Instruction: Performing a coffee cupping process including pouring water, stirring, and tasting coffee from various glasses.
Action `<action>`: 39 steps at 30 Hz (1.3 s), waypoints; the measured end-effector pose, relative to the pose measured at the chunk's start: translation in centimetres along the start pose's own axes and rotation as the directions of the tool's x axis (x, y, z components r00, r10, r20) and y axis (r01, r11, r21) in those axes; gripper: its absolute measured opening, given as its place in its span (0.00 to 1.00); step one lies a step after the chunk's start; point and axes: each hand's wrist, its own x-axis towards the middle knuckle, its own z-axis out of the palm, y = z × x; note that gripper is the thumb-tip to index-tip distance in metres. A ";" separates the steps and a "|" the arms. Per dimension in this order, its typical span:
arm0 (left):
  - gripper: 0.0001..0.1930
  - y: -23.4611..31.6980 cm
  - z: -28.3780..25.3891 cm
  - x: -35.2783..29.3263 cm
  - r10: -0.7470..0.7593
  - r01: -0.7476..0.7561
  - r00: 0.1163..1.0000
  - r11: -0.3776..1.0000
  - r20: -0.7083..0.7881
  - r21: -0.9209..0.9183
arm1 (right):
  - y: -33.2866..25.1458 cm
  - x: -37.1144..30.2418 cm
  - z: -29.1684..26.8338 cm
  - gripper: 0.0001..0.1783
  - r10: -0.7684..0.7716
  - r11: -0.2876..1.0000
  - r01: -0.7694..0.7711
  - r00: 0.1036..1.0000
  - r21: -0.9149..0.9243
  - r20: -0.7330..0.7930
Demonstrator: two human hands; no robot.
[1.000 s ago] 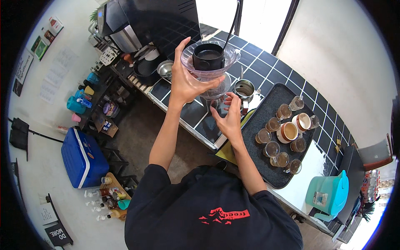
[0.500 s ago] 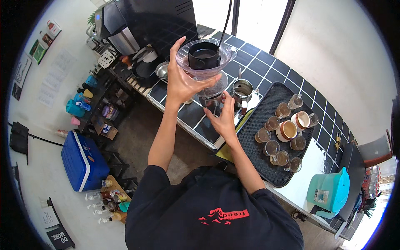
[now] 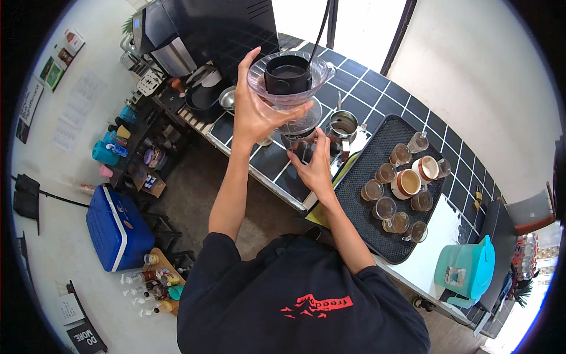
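Observation:
My left hand (image 3: 256,115) is wrapped round a clear, ribbed, cone-shaped dripper (image 3: 259,93), thumb in front and fingers up its left side. In its top sits a round black cup-like piece (image 3: 288,85); a black cord runs down to its right edge. Just below, a clear round part (image 3: 306,123) rests over a glass server (image 3: 300,147). My right hand (image 3: 315,166) grips the server from the near right, fingertips against its side. To the right of it stands a steel pitcher (image 3: 343,125) with a handle. How the clear parts join is hard to see.
A black tray (image 3: 359,221) with several small glass cups (image 3: 385,208) and two brown-and-white cups (image 3: 408,183) lies to the right on the black tiled counter (image 3: 380,85). A turquoise jug (image 3: 463,268) stands farther right. At far left are a steel bowl (image 3: 227,98) and a dark machine (image 3: 212,29).

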 end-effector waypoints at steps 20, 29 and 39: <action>0.60 -0.2 -0.3 0.4 0.025 -0.026 1.000 0.998 0.007 0.054 | 0.0 1.1 1.0 0.42 -0.089 0.995 0.092 0.994 0.050 -0.058; 0.60 -0.2 -0.1 0.2 0.011 -0.012 1.000 1.000 0.014 0.025 | 0.2 1.1 1.1 0.42 -0.069 0.996 0.072 0.996 0.059 -0.048; 0.60 -0.7 0.0 0.2 0.026 -0.025 0.999 1.000 0.022 -0.002 | -0.2 0.9 0.8 0.47 0.015 0.987 -0.020 0.999 0.160 0.036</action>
